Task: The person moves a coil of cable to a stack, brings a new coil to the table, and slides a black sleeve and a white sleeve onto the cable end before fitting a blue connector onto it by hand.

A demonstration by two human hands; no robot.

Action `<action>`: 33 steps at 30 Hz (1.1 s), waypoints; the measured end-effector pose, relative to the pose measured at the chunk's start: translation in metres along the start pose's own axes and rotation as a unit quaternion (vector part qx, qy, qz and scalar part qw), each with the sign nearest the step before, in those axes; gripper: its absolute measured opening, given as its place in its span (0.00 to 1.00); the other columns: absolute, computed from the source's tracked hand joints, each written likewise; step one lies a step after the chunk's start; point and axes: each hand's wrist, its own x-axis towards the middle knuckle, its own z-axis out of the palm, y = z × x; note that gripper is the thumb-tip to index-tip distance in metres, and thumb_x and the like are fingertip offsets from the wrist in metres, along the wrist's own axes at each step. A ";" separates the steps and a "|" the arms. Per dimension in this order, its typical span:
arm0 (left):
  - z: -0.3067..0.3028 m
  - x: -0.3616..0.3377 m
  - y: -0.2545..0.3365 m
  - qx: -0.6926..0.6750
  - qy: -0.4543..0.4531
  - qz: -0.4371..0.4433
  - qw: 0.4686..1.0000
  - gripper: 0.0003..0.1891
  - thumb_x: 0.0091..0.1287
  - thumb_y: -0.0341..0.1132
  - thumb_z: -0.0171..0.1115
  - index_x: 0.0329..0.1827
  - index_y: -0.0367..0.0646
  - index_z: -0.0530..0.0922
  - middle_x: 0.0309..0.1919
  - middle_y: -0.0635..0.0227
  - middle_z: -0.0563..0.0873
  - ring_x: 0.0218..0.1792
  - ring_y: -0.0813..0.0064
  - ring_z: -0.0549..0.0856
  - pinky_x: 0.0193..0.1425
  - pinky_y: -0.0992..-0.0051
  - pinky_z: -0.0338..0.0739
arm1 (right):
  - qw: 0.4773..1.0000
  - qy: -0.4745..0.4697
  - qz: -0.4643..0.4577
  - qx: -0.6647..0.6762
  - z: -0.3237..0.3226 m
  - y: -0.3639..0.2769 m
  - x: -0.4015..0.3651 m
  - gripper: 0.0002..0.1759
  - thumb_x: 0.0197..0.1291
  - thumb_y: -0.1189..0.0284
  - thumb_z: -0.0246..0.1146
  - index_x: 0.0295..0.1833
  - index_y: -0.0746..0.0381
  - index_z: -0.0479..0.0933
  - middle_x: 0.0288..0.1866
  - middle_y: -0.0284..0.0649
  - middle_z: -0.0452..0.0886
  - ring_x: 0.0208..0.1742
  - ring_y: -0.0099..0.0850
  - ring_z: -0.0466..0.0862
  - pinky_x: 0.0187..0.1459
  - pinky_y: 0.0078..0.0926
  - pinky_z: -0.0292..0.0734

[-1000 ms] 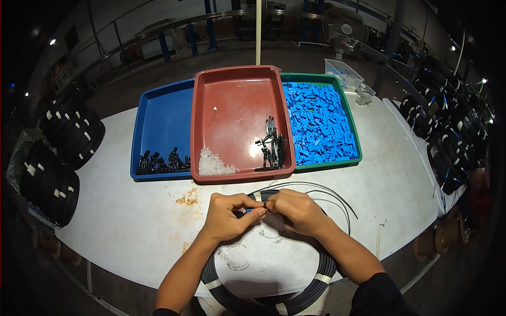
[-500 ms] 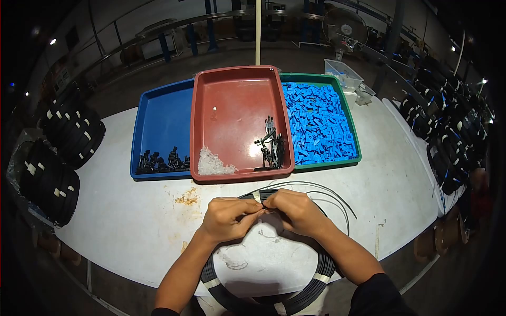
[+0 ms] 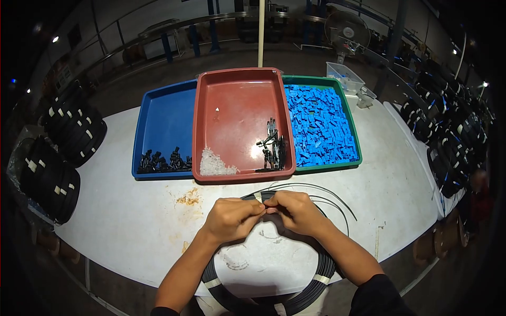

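A coil of black cable [image 3: 311, 292], bound with pale tape bands, lies at the front of the table. Over its far side my left hand [image 3: 232, 218] and my right hand [image 3: 298, 210] meet, thumbs and forefingers pinched tip to tip. Whatever sits between the fingertips is too small and too covered to make out. Just behind the fingers a pale tape band [image 3: 258, 196] shows on the coil. Loose black cable ends [image 3: 337, 203] curve out to the right, beyond my right hand.
Behind the coil stand a blue tray [image 3: 167, 116] with small black parts, a red tray [image 3: 240, 100] with clear pieces and black parts, and a green tray [image 3: 354, 131] full of blue pieces [image 3: 319, 126]. Stacked black coils flank the table at left [image 3: 50, 181] and right [image 3: 448, 158].
My fingertips have shifted slightly against each other, still pinched over the coil. The camera view has moved a little; trays and coil stay put.
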 end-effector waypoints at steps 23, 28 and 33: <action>0.001 0.007 0.000 0.110 0.011 0.120 0.987 0.06 0.57 0.22 0.71 0.37 0.32 0.86 0.34 0.60 0.91 0.27 0.69 0.89 0.33 0.72 0.85 | 0.999 0.018 0.017 -0.023 0.001 0.001 -0.001 0.19 0.47 0.79 0.70 0.49 0.65 0.81 0.34 0.51 0.85 0.37 0.49 0.87 0.40 0.40 0.83; 0.003 0.000 0.007 -0.130 0.042 -0.227 0.964 0.06 0.57 0.25 0.77 0.36 0.35 0.90 0.30 0.59 0.93 0.24 0.73 0.89 0.33 0.75 0.84 | 0.967 0.039 -0.164 -0.188 -0.003 -0.002 0.000 0.14 0.52 0.79 0.67 0.46 0.66 0.81 0.34 0.41 0.84 0.34 0.38 0.85 0.36 0.34 0.81; 0.008 0.002 0.009 -0.147 0.061 -0.235 0.959 0.06 0.57 0.27 0.78 0.35 0.35 0.91 0.31 0.56 0.93 0.28 0.70 0.92 0.36 0.77 0.86 | 0.953 0.045 -0.184 -0.237 -0.003 -0.004 0.000 0.15 0.50 0.79 0.67 0.46 0.67 0.80 0.32 0.39 0.82 0.33 0.36 0.83 0.35 0.34 0.81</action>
